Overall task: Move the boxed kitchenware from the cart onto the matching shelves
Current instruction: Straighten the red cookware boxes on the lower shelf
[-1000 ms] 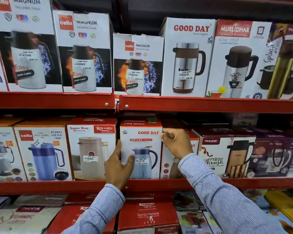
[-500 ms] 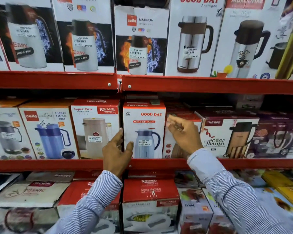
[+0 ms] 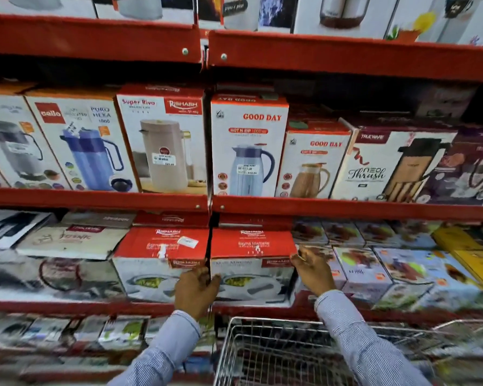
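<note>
The white and red Good Day flask box (image 3: 248, 126) stands upright on the middle red shelf (image 3: 346, 208), between a Rishabh Super Riva box (image 3: 162, 146) and a smaller Good Day box (image 3: 314, 162). Both hands are one shelf lower and touch neither of them. My left hand (image 3: 197, 291) is loosely curled in front of the left edge of a red Rishabh Sigma Marbelle box (image 3: 251, 246). By that box's right top corner is my right hand (image 3: 313, 270), fingers bent and holding nothing. A wire cart (image 3: 262, 321) is below my hands.
Cello flask boxes (image 3: 76, 146) fill the middle shelf's left; Trueware Thrush box (image 3: 388, 165) sits on its right. The lower shelf holds flat casserole and gift boxes, with a second Rishabh box (image 3: 162, 246) to the left. A top shelf (image 3: 95, 37) carries tall flask boxes.
Both hands let go of the Good Day box on the middle shelf and dropped to the lower shelf. The view tilted down, bringing the wire cart into sight.
</note>
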The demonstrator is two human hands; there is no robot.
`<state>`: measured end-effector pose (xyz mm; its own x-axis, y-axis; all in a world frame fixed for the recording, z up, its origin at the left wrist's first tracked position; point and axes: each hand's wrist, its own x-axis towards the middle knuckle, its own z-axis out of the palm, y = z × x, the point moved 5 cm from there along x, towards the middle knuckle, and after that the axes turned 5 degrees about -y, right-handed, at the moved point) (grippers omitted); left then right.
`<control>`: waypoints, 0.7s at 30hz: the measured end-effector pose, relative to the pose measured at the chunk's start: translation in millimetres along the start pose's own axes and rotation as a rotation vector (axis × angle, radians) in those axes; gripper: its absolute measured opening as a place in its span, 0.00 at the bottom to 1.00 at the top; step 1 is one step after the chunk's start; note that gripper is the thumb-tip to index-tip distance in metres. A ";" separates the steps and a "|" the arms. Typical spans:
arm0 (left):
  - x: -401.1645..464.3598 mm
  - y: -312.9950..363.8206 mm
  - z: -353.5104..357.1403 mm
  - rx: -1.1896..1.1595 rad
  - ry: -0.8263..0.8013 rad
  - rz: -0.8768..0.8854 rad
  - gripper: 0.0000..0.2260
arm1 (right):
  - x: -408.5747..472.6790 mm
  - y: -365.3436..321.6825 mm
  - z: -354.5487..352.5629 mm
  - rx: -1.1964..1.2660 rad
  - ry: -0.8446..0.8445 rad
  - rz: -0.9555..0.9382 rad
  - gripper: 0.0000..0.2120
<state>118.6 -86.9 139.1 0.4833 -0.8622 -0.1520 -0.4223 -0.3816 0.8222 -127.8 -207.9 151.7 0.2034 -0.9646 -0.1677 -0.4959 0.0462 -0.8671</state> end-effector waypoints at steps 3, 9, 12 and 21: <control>2.8 -0.3 8.3 0.074 -0.055 0.006 0.14 | 1.2 5.4 7.1 -0.050 -0.030 0.005 0.14; -1.5 6.1 15.8 0.070 -0.025 0.015 0.19 | -2.7 6.1 6.6 0.039 -0.024 0.047 0.18; -0.3 2.7 18.4 0.051 -0.041 -0.005 0.25 | -4.5 11.8 7.5 0.041 -0.034 0.061 0.21; 3.0 -3.4 20.7 0.031 -0.064 -0.020 0.28 | -11.5 20.8 4.8 0.025 -0.038 0.037 0.23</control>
<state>105.6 -95.1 124.5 0.4419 -0.8736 -0.2036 -0.4375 -0.4080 0.8013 -136.4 -194.6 133.4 0.2172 -0.9518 -0.2168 -0.4822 0.0885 -0.8716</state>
